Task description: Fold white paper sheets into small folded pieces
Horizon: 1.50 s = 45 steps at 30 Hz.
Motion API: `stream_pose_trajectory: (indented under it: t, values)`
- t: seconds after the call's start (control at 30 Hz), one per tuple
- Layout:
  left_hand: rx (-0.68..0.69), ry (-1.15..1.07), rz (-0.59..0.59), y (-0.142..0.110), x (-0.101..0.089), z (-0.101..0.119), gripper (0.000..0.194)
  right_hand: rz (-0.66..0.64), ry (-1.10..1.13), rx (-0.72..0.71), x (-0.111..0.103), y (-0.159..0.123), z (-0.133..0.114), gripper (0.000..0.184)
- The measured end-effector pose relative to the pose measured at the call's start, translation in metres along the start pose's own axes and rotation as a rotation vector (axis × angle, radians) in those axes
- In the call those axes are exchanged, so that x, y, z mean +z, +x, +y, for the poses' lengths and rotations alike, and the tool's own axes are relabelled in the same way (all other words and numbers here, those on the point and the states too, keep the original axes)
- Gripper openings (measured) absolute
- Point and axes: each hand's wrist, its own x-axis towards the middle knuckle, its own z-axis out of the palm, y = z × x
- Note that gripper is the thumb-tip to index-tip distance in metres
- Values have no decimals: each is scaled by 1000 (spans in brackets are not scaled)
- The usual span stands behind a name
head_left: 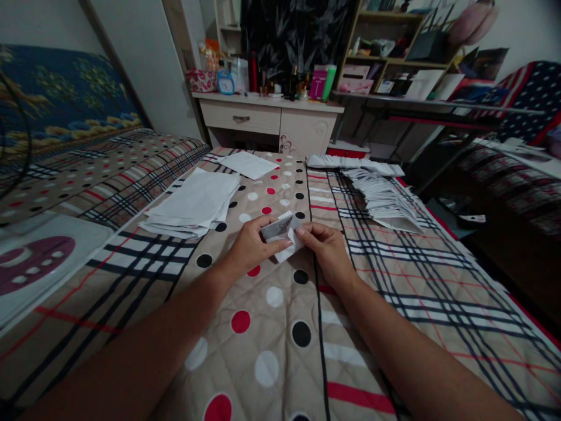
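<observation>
Between my two hands is a small folded piece of white paper (286, 252) with dark printed marks on its upper panel. My left hand (250, 244) grips its left side, thumb across the front and fingers behind. At its right edge my right hand (323, 245) pinches the paper between thumb and fingers. The paper is held above the patterned quilt (267, 368). To the left lies a stack of white sheets (193, 199), and a single sheet (249, 164) rests beyond it. A fanned row of folded papers (381, 196) lies on the right.
A long white bundle (355, 165) lies at the far right of the quilt. Near the left edge is a white item with a purple print (48, 257). Behind the bed stand a white cabinet (239, 118) with bottles and boxes on top, and a shelf desk (394, 100).
</observation>
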Motion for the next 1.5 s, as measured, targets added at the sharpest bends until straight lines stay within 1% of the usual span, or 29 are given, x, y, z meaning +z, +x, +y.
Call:
stream_pose_trajectory:
  t: [0.1, 0.17, 0.23, 0.3, 0.4, 0.43, 0.5, 0.57, 0.6, 0.7, 0.83, 1.0, 1.1, 1.17, 1.27, 1.4, 1.5]
  values:
    - [72, 69, 38, -1, 3, -5, 29, 22, 2, 16, -1, 1, 1, 27]
    - [118, 170, 45, -2, 5, -7, 22, 23, -5, 11, 0, 1, 2, 28]
    - [160, 273, 43, -4, 5, -6, 20, 15, -32, 4, 0, 2, 2, 29]
    - [248, 377, 79, -6, 6, -2, 25, 14, -70, -2, 1, 2, 3, 30]
    - [440, 533, 209, -8, 6, 6, 36, 37, -94, 8, 0, 2, 4, 31]
    - [494, 577, 254, -9, 6, 8, 34, 45, -96, 16, 0, 2, 4, 31]
    - [569, 643, 302, -10, 6, 10, 20, 51, -104, 26, 1, 2, 4, 33]
    - [621, 671, 296, -10, 6, 11, 8, 42, -120, 12, 2, 3, 4, 37]
    - [636, 672, 283, -11, 6, 10, 6, 34, -127, -3, 2, 3, 3, 39]
    - [651, 652, 267, -10, 7, 9, 6, 33, -135, -44, 4, 4, 2, 40]
    - [643, 592, 291, -9, 9, 9, 5, 52, -148, -53, 5, 3, 3, 41]
    - [517, 410, 402, -8, 11, 11, 7, 45, -181, -47, 5, 4, 5, 43]
    - [481, 362, 432, -9, 12, 11, 7, 48, -223, -27, 5, 5, 6, 45]
    - [503, 359, 418, -9, 12, 11, 7, 57, -243, -13, 5, 5, 7, 44]
    - [572, 381, 381, -9, 12, 10, 7, 84, -260, -2, 5, 6, 7, 41]
    - [636, 483, 306, -9, 10, 7, 7, 133, -264, -40, 4, 5, 5, 34]
    - [649, 564, 250, -9, 8, 5, 9, 131, -247, -65, 4, 4, 4, 29]
